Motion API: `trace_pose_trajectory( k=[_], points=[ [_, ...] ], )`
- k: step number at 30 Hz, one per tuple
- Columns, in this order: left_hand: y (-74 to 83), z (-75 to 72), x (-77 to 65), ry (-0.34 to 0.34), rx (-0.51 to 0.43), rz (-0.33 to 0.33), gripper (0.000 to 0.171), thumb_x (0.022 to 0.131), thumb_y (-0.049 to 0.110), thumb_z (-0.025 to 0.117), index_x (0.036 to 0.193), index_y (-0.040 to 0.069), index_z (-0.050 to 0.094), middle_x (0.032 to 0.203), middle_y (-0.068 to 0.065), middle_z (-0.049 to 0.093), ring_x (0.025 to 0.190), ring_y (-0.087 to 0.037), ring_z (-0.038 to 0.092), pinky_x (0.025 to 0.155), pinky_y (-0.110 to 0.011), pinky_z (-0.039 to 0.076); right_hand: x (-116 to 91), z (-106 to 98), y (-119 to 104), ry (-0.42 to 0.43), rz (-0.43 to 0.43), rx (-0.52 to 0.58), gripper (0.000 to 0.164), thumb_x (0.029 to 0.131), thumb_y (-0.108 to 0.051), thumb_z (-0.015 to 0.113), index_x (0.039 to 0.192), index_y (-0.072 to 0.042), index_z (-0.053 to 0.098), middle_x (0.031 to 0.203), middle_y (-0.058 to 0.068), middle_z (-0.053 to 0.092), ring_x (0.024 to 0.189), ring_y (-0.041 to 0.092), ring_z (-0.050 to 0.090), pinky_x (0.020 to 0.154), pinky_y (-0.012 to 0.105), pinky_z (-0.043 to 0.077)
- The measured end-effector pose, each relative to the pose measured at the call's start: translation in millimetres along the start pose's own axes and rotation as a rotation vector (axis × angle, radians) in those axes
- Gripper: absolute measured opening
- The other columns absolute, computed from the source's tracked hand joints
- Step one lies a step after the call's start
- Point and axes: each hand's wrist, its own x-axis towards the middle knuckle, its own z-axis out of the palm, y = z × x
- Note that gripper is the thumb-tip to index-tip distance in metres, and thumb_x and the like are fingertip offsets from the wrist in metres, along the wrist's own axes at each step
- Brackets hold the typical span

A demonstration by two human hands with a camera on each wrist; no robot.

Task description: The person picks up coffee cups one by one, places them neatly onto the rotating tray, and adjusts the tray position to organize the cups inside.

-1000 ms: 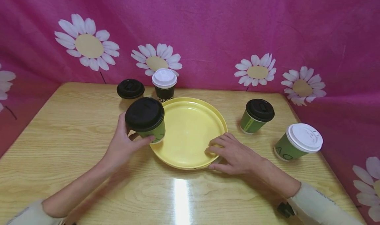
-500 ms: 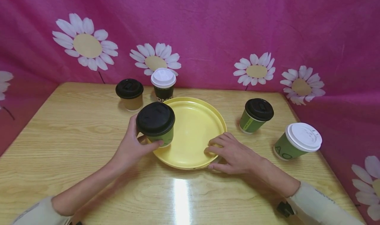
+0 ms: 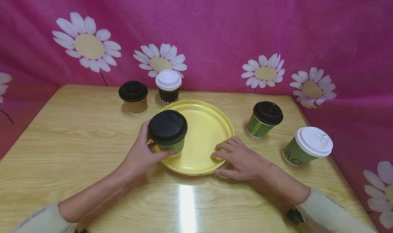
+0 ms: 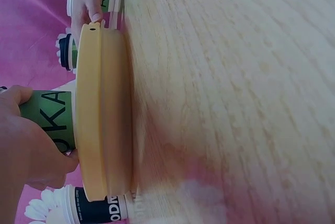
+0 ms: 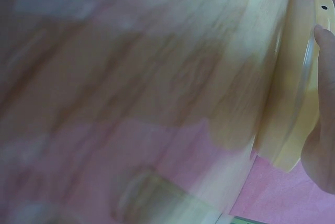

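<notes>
My left hand (image 3: 142, 154) grips a green paper coffee cup (image 3: 173, 148) with a black lid, its thumb along the cup's near side. The cup is upright over the left part of a round yellow tray (image 3: 199, 137). In the left wrist view the cup's green sleeve (image 4: 49, 116) bears dark letters, and its base meets the line of the tray's rim (image 4: 90, 114); whether it touches the tray floor I cannot tell. At the tray's right near edge, my right hand (image 3: 241, 159) holds the rim, fingers inside and thumb (image 5: 319, 35) against the outer side.
A brown cup with a black lid (image 3: 133, 96) and a black cup with a white lid (image 3: 168, 86) stand behind the tray at left. To its right are a green cup with a black lid (image 3: 264, 119) and a green cup with a white lid (image 3: 308, 146).
My left hand has carried the green cup rightward and a little nearer, from the tray's left edge to over its surface. The right hand has stayed on the rim.
</notes>
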Motion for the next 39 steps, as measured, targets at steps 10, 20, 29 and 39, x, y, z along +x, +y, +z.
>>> trace_pose_trajectory(
  k=[10,20,29,39],
  points=[
    [-2.5,0.4,-1.3,-0.029,0.081,-0.01,0.09,0.078,0.003,0.083,0.149,0.007,0.028,0.145,-0.013,0.04,0.132,-0.031,0.038,0.11,-0.058,0.034,-0.3,0.1,-0.1,0.002,0.0,-0.007,0.044,0.095,-0.057,0.057,0.117,-0.019,0.065,0.118,0.0,0.06,0.111,0.022,0.05,0.1,0.042,0.037],
    [-2.8,1.7,0.4,-0.069,0.123,-0.033,0.095,0.074,0.004,0.086,0.15,0.011,0.028,0.148,-0.008,0.04,0.137,-0.028,0.034,0.11,-0.057,0.033,-0.6,0.9,0.1,0.008,-0.006,-0.011,0.045,0.095,-0.057,0.057,0.116,-0.019,0.066,0.118,0.001,0.06,0.111,0.023,0.051,0.1,0.041,0.037],
    [-4.2,2.6,1.0,-0.092,0.116,-0.026,0.094,0.072,0.002,0.087,0.148,0.009,0.031,0.146,-0.008,0.043,0.138,-0.026,0.036,0.113,-0.054,0.03,-1.0,-0.1,-0.1,0.008,-0.009,-0.006,0.044,0.095,-0.056,0.057,0.117,-0.018,0.065,0.119,0.001,0.06,0.111,0.023,0.051,0.1,0.042,0.037],
    [-5.0,4.9,2.5,-0.102,0.151,-0.006,0.094,0.07,0.002,0.089,0.146,0.009,0.035,0.144,-0.007,0.047,0.136,-0.025,0.039,0.113,-0.051,0.031,-0.4,-0.3,-1.0,-0.002,0.001,-0.004,0.045,0.095,-0.056,0.057,0.118,-0.018,0.065,0.12,0.002,0.06,0.112,0.024,0.05,0.101,0.042,0.037]
  ],
)
